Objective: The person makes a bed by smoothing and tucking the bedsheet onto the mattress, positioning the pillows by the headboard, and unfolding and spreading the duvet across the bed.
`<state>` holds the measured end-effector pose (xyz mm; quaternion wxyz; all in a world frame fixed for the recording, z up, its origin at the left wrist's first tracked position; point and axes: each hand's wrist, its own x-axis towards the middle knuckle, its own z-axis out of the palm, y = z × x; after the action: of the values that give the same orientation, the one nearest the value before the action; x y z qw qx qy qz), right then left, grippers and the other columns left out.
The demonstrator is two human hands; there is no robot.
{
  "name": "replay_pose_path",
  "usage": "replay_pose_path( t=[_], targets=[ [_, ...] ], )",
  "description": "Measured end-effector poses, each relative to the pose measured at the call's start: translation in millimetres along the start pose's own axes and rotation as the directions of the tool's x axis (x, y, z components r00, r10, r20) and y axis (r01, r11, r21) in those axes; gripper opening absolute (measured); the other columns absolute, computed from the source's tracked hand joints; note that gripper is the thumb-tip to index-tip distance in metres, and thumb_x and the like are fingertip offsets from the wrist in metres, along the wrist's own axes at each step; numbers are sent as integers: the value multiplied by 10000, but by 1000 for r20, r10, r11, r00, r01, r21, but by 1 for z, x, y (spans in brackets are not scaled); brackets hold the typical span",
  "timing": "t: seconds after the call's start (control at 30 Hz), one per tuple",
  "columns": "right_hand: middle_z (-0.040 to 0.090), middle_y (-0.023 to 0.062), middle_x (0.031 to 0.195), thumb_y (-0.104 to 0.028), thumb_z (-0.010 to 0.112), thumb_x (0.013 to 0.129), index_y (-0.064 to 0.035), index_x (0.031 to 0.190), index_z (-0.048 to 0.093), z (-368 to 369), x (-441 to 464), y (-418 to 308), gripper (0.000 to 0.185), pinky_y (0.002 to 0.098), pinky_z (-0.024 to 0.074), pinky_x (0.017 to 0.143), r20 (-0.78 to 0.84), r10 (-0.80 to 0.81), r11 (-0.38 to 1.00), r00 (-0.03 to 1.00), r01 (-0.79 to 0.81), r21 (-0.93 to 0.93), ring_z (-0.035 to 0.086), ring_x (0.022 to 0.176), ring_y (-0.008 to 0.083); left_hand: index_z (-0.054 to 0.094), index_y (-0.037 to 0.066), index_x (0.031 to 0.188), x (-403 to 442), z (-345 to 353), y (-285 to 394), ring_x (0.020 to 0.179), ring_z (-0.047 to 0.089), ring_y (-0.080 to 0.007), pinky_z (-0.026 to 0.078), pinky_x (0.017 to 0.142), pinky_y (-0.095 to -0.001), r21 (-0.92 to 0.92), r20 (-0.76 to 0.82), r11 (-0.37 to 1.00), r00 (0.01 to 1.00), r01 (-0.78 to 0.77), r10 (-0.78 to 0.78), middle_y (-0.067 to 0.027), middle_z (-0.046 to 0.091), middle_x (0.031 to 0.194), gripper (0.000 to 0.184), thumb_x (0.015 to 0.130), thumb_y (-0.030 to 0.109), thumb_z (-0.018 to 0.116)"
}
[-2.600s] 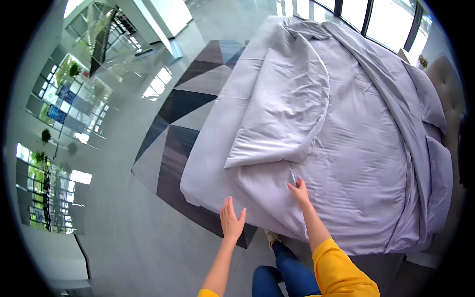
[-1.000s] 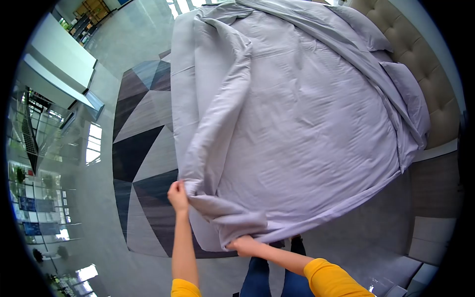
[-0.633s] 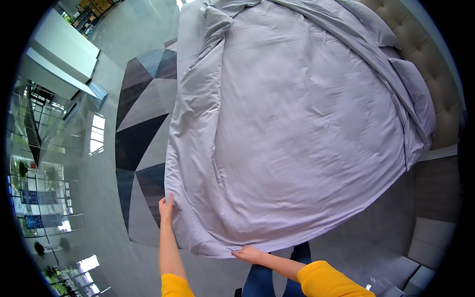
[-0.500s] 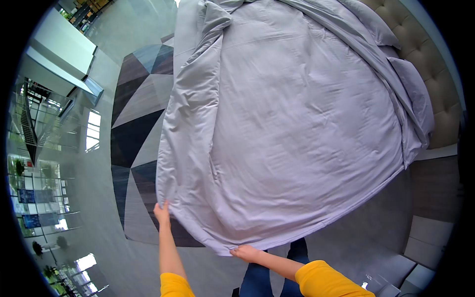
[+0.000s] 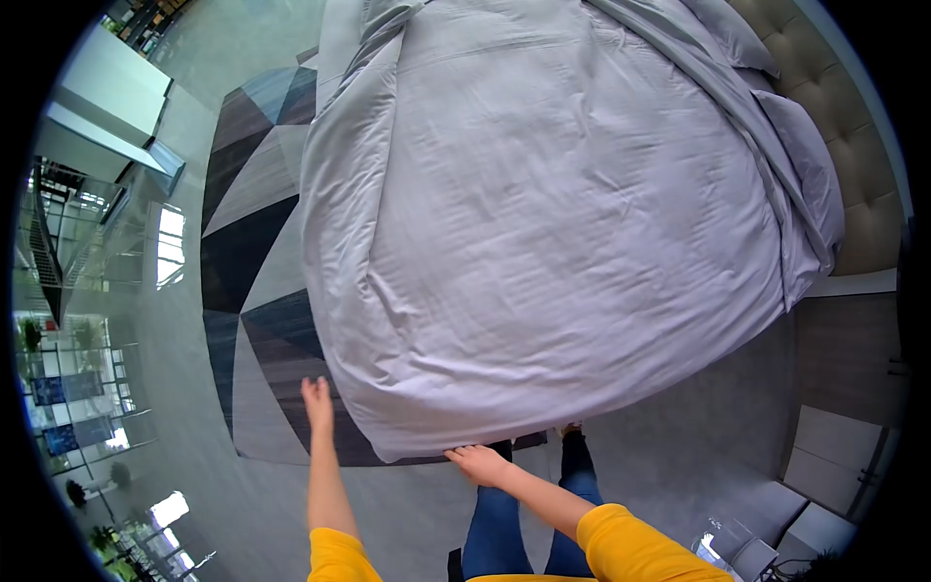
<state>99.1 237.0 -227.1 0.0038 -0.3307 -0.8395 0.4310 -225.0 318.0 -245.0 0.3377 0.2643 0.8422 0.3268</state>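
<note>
A pale lilac-grey duvet (image 5: 582,213) lies spread over the bed and hangs down at its near corner. My left hand (image 5: 317,400) is off the cloth, just left of the hanging side, fingers apart and holding nothing. At the bottom edge of the duvet, my right hand (image 5: 479,464) rests its fingers against the cloth near the corner; its fingertips are partly hidden, so a grip cannot be made out. Along the duvet's left side runs a wrinkled fold. A bunched strip of cloth (image 5: 722,107) crosses the upper right, beside the pillows (image 5: 800,145).
A tufted beige headboard (image 5: 844,145) stands at the right. Under the bed's left side lies a patterned rug (image 5: 254,242) on the glossy grey floor (image 5: 184,369). Low cabinets (image 5: 824,456) stand at the lower right. My legs (image 5: 499,529) are close to the bed's near edge.
The duvet's left part was unfolded and pulled outward and toward me. My left hand has let go of its edge. The near corner now hangs lower against the bed, and the view has shifted slightly.
</note>
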Motion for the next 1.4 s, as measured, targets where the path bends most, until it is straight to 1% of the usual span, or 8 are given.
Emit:
replay_pose_path(
  t=[0.13, 0.33, 0.6, 0.67, 0.77, 0.87, 1.13, 1.4],
  targets=[
    [551, 152, 774, -166, 482, 737, -26, 798, 526, -21, -5, 12, 159, 393, 426, 676, -164, 238, 920, 957, -168, 354, 532, 758, 312, 209, -27, 1257, -33, 55, -15, 1167, 296, -313, 234, 952, -326, 115, 179, 980, 974, -164, 142, -224, 296, 1258, 646, 825, 399, 431],
    [582, 53, 729, -183, 490, 804, 8, 814, 574, -43, -57, 83, 210, 241, 435, 626, -34, 663, 356, 748, -274, 893, 549, 684, 111, 202, -25, 1258, -94, 35, -56, 1184, 257, -336, 229, 957, -342, 205, 183, 937, 929, 283, -320, -229, 263, 1275, 653, 823, 413, 416],
    [573, 79, 769, -343, 528, 785, 1, 862, 550, -57, -169, 127, 354, 256, 436, 650, -136, 845, 402, 517, -447, 799, 552, 721, 139, 256, 13, 1239, -213, 85, -5, 1172, 257, -316, 232, 954, -367, 400, -167, 869, 909, -293, 383, -193, 268, 1266, 580, 787, 268, 515],
    [535, 120, 917, -452, 518, 762, -15, 1016, 461, -55, -190, 138, 509, 316, 431, 675, 104, 947, -9, 305, -297, 955, 530, 833, 194, 248, 12, 1240, -221, 111, -22, 1175, 251, -317, 233, 957, -366, 335, -234, 913, 919, -231, 318, -191, 256, 1271, 602, 783, 291, 523],
    [416, 157, 1086, -542, 501, 728, -5, 1121, 353, -47, -210, 169, 682, 439, 369, 787, 89, 967, -53, 238, -155, 987, 439, 986, 266, 297, 18, 1202, -236, 136, -45, 1126, 320, -250, 243, 942, -416, -397, -169, 841, 872, 367, -460, -140, 316, 1223, 668, 751, 454, 529],
    [435, 133, 1058, -516, 489, 751, -5, 1107, 370, -60, -206, 191, 635, 432, 337, 811, 97, 981, -99, 170, 4, 995, 446, 956, 249, 353, 30, 1157, -234, 138, -50, 1014, 382, -211, 266, 894, -479, -473, 289, 691, 837, 547, -465, -99, 388, 1114, 670, 742, 541, 479],
    [487, 27, 531, -288, 491, 825, -29, 693, 496, -60, -220, 194, 291, 220, 334, 380, -387, 905, 406, 178, -84, 910, 443, 423, 92, 451, 70, 778, -219, 148, -67, 576, 510, -115, 410, 500, -230, -438, -52, 881, 973, 178, -223, -23, 510, 672, 208, 856, 260, 419],
    [583, 169, 695, -530, 433, 757, 10, 803, 555, -43, -282, 187, 556, 334, 459, 621, 33, 947, 170, 319, -588, 791, 586, 627, 233, 463, 47, 676, -236, 125, -57, 462, 504, -157, 383, 378, -300, 281, 253, 914, 897, 291, -363, -92, 532, 599, 396, 842, 396, 376]
  ],
)
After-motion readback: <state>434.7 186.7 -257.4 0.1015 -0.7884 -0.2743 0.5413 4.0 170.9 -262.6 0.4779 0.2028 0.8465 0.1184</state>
